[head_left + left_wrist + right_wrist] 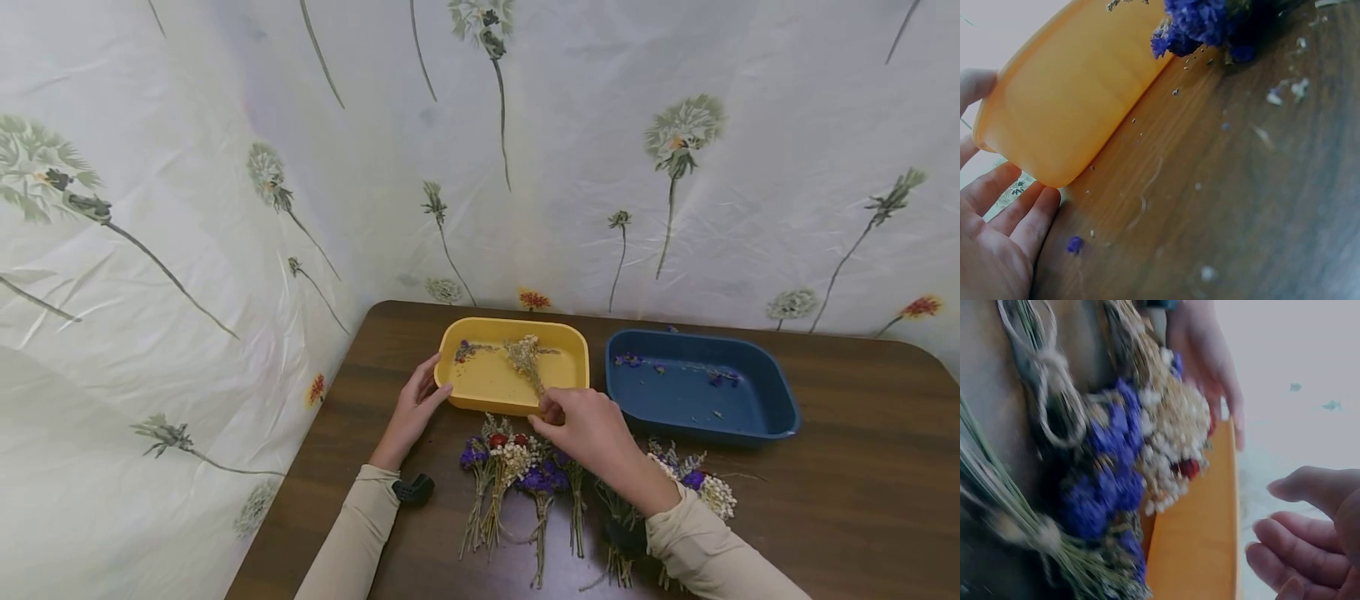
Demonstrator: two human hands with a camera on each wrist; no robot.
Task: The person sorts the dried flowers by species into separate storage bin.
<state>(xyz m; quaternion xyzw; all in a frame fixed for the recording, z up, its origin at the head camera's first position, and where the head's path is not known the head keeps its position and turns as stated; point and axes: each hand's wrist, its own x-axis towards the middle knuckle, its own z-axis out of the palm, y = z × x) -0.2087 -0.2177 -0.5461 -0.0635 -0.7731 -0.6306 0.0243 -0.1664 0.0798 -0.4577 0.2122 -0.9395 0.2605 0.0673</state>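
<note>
Your left hand (pixel 415 402) spreads against the yellow tray (pixel 480 385); whether your right hand (pixel 588 423) grips the dried bunch (pixel 523 357) over it cannot be told. Overtight pinching could crush its stems (pixel 536 382).

Can't pin the exact room down tbh, could be home or studio, idk, but imo it's a small craft corner. There's a brown wood-look table (pixel 847 417) w/ rounded corners right by a pale, wrinkly sheet (pixel 367 142) w/ printed dandelions & orange blooms, which covers the bg & left side & hides whatever's behind. Craft clues: dried flower bundles (pixel 542 479), at least one w/ a twine bow (pixel 1052 359), plus a yellow tray (pixel 487 390), a blue tray (pixel 667 400) & petal bits (pixel 1074 244) etc. scattered around.
</note>
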